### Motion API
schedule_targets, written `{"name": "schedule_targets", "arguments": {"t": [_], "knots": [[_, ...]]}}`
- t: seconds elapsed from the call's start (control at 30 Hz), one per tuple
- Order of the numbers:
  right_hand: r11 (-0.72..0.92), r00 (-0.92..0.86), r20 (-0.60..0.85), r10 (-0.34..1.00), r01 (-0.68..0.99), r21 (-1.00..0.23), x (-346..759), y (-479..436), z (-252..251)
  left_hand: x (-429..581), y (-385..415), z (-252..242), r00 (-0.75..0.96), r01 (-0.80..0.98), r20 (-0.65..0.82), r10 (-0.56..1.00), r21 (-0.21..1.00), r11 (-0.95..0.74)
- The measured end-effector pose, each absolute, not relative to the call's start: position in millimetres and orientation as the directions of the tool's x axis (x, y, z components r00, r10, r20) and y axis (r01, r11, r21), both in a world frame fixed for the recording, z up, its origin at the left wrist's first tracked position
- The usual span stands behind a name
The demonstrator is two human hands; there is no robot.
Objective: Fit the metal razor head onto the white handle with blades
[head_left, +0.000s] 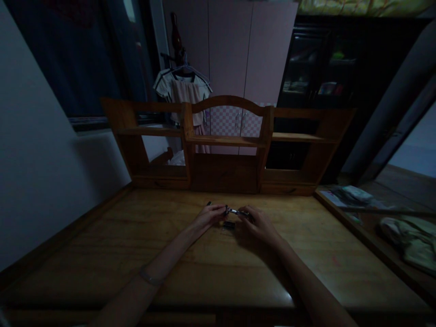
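Observation:
Both my hands meet over the middle of a wooden desk [143, 245]. My left hand [210, 215] and my right hand [259, 224] are each pinched on an end of a small metal tool [233, 210], held just above the desktop; the room is too dark to name it. A small dark object [229, 225] lies on the desk right under the tool, between my hands. A thin bracelet [150, 277] circles my left wrist.
A wooden shelf unit [225, 141] stands along the desk's far edge. Clothes on hangers [184, 88] hang behind it by a pink wardrobe [238, 50]. Papers and cloth [405, 231] lie on a surface at the right. A pale wall [30, 172] borders the left.

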State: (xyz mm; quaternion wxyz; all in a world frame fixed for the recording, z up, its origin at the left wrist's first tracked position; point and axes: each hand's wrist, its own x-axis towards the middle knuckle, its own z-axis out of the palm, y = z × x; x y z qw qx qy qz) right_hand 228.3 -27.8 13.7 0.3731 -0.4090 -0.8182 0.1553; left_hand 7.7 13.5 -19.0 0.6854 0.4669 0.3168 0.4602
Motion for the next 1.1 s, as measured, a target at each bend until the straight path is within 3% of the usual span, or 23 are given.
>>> {"name": "schedule_targets", "arguments": {"t": [0.13,0.27,0.33,0.43,0.57,0.67,0.87,1.1], "knots": [[0.610,-0.381,0.478,0.791,0.545,-0.575,226.7,-26.3,11.5,9.6,17.4,-12.4,0.274,-0.215,0.066,0.960,0.976,-0.006],[0.572,-0.302,0.497,0.814,0.569,-0.591,226.6,-26.4,12.7,-7.1,19.5,6.0,-0.009,0.251,0.315,0.949,0.919,-0.303],[0.562,-0.255,0.525,0.812,0.588,-0.583,227.6,-26.8,14.2,-24.0,16.5,11.9,-0.060,0.515,0.378,0.924,0.805,-0.296],[0.545,-0.190,0.568,0.801,0.625,-0.559,230.1,-26.8,13.9,-52.3,5.2,10.0,-0.055,0.737,0.298,0.953,0.657,-0.163],[0.515,-0.116,0.597,0.794,0.651,-0.558,232.5,-24.6,7.4,-74.9,-16.4,1.3,-0.060,0.722,0.059,0.996,0.691,0.003],[0.507,-0.087,0.622,0.778,0.672,-0.540,232.5,-21.6,3.3,-71.4,-29.6,2.5,-0.040,0.680,-0.030,0.999,0.731,0.049],[0.523,-0.173,0.628,0.759,0.736,-0.429,241.1,-22.0,15.5,-29.9,-35.6,12.7,0.112,0.595,-0.256,0.960,0.791,0.141],[0.527,-0.237,0.606,0.760,0.771,-0.359,299.4,-51.0,28.6,19.1,-25.8,21.6,0.241,0.528,-0.346,0.907,0.831,0.177]]}}
